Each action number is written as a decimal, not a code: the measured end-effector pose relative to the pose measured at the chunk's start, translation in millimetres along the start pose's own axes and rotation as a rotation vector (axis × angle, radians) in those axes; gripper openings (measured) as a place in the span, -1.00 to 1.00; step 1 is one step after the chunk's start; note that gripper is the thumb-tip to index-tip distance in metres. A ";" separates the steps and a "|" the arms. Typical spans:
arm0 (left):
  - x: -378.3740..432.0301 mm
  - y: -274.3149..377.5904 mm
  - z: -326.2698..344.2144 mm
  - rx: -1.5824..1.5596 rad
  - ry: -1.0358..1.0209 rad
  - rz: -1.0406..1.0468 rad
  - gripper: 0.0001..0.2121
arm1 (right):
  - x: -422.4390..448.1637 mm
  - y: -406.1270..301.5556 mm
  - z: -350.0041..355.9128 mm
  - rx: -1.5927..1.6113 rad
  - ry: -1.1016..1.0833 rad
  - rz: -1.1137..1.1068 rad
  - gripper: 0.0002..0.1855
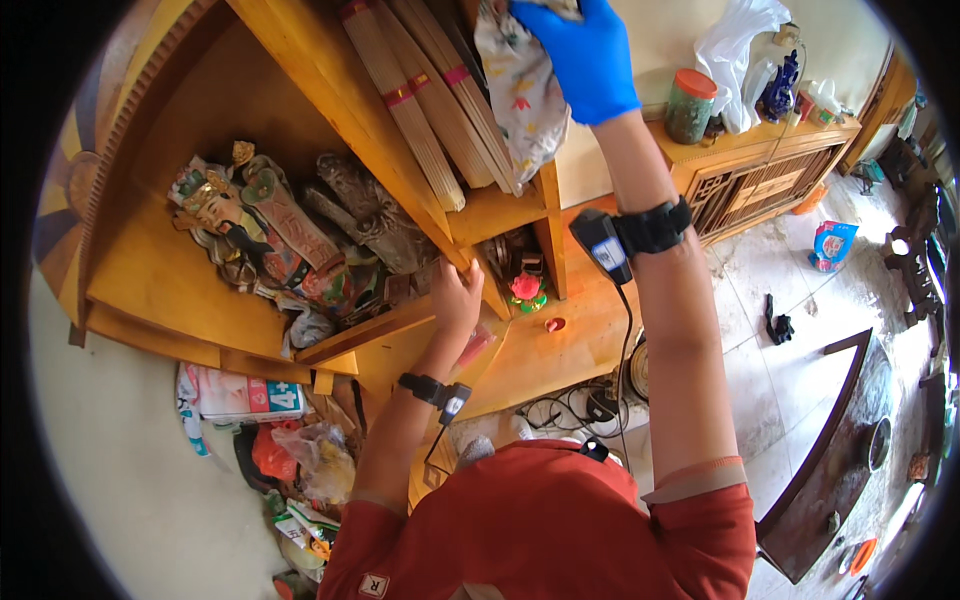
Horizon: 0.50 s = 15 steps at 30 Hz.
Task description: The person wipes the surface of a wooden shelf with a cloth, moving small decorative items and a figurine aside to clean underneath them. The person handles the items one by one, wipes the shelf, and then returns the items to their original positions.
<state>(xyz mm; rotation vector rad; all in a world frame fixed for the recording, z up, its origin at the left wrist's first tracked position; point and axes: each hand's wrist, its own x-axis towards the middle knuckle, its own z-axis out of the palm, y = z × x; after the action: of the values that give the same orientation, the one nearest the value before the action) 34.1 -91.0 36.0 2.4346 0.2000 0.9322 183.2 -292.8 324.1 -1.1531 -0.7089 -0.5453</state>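
Observation:
My right hand [589, 64], in a blue glove, is raised at the top of the view and grips a white printed cloth [525, 97]. The cloth hangs beside bundles of thin sticks [420, 105] tied with pink bands on a shelf. My bare left hand [457, 300] holds the front edge of the wooden cabinet [330, 120], its fingers bent over the wood. In the open compartment to its left are a painted figurine [270, 232] and a dark carved figure [375, 210]. Right of that hand, a pink lotus ornament [526, 286] sits in a lower niche.
A small red cup [555, 325] stands on the wooden ledge. Cables [577, 405] lie on the floor below. Bags [300, 457] crowd the lower left. Beyond my right arm are a low sideboard [765, 180] with a red-lidded jar [690, 105] and a dark table [817, 472].

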 end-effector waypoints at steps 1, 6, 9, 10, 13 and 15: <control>-1.5 -2.2 -0.8 -0.005 -0.006 -0.012 -0.71 | -13.9 16.9 -7.3 0.036 0.013 0.036 -0.58; -1.6 1.3 -1.1 -0.056 -0.051 -0.072 -0.71 | -122.3 82.3 -44.4 -0.114 0.007 0.246 -0.64; 0.0 -0.3 1.4 -0.005 0.028 0.079 -0.68 | -182.6 113.2 -61.1 -0.136 0.007 0.419 -0.67; 1.1 -3.0 1.4 0.025 0.069 0.159 -0.67 | -197.2 120.2 -64.1 -0.156 -0.004 0.458 -0.66; -0.5 -4.7 2.1 0.122 0.051 0.080 -0.69 | -231.5 141.2 -72.2 -0.205 -0.013 0.525 -0.65; -0.9 2.6 -2.2 0.117 0.038 0.065 -0.72 | -248.8 153.6 -79.2 -0.238 -0.013 0.562 -0.64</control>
<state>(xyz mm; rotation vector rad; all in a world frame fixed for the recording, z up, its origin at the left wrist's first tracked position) 31.9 -92.6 38.1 2.5454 0.1950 1.0221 144.3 -310.9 24.2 -1.5072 -0.3073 -0.1451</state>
